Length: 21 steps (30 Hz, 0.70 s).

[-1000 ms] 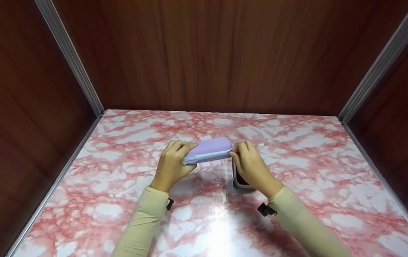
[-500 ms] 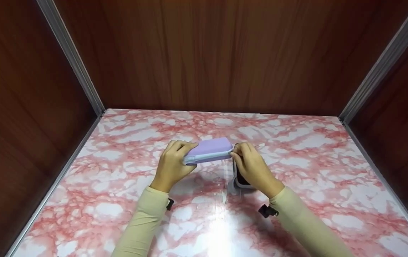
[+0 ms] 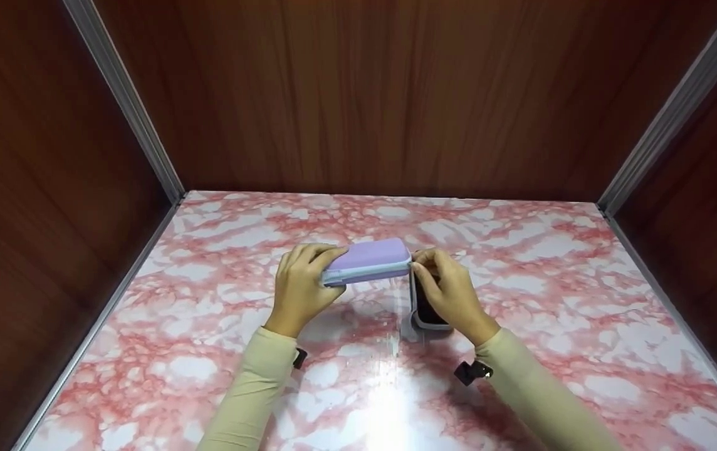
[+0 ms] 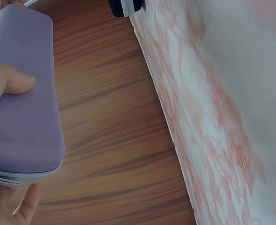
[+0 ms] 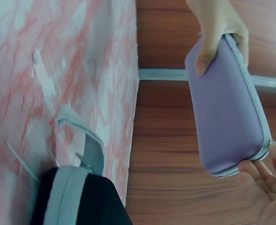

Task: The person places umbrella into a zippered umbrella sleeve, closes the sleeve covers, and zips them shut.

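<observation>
A purple hard zippered case (image 3: 371,255) with a pale blue-grey zip band is held up off the table, slightly tilted. My left hand (image 3: 302,285) grips its left end, with the thumb (image 4: 18,80) lying on the purple face in the left wrist view. At the opposite corner, my right hand (image 3: 452,294) pinches the zip band between thumb and fingers; the zipper pull itself is hidden by them. The band looks closed along the visible side. Under the right hand stands a dark case with a grey rim (image 3: 432,326), partly covered by that hand.
In the right wrist view the dark case (image 5: 102,204) shows a grey band and a loose zipper strip (image 5: 93,150) curling from it. The pink-and-white marbled table (image 3: 189,369) is bounded by brown wood-grain panels (image 3: 358,100) at the back and sides, with metal corner strips.
The purple case has risen very slightly. My right hand has shifted a little to the right at its corner, uncovering more of the dark case below. My left hand keeps its grip.
</observation>
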Available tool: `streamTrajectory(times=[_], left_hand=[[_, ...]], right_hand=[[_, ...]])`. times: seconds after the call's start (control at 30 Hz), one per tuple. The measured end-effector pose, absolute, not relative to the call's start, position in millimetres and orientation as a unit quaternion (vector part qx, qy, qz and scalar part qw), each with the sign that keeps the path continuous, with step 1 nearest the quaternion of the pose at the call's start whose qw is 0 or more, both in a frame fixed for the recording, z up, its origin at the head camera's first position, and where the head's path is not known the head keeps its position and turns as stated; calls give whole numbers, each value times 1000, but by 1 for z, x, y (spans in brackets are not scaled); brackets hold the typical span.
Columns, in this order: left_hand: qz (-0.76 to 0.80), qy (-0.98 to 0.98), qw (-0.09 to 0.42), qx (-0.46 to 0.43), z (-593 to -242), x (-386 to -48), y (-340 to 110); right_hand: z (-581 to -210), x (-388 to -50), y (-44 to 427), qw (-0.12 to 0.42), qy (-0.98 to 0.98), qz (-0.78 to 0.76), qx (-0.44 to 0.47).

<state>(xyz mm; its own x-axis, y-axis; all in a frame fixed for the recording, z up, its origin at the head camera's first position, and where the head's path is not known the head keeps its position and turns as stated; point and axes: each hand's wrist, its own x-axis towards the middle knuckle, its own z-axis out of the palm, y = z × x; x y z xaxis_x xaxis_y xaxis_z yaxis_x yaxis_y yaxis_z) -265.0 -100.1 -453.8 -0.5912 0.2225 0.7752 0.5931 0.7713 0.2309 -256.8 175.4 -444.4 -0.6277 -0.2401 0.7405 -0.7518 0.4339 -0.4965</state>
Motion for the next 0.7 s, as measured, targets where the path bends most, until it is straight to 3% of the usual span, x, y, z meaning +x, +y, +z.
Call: streamTrajectory(times=[0.27,0.43,0.7], left_hand=[[-241,-858,383,-244,-455,-265,-97],[-238,-856,381,-254,-455,-265,-96],[-252,-850,380,-264,-453,-266,-97]], right_hand=[[-442,-254,173,276,-782,493,264],[-422,-239,168,248,-776,528,239],[-423,-244,173,173,-756,593,214]])
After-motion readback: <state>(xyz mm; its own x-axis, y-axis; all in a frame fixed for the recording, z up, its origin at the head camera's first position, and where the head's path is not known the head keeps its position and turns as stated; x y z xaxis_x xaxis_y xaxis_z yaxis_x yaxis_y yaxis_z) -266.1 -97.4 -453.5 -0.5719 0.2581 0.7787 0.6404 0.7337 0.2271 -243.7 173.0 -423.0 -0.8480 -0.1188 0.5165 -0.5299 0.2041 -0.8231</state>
